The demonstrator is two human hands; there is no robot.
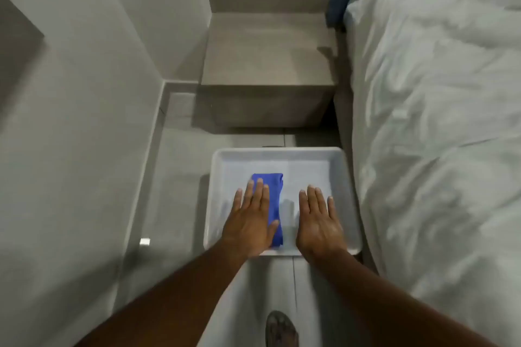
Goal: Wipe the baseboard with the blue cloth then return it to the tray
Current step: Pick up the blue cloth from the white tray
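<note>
Resting flat, left hand (249,220) on cloth (270,200), right hand (320,222) empty; snatching may tip tray (349,183).

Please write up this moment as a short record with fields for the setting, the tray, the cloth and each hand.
setting: tiled floor between a wall and a bed, nightstand ahead
tray: white, on the floor beside the bed
blue cloth: folded, lying in the left half of the tray
left hand: flat, fingers spread, over the cloth's left part; contact cannot be told
right hand: flat, open, over the bare right half of the tray, holding nothing
baseboard: along the left wall, no hand near it
</note>
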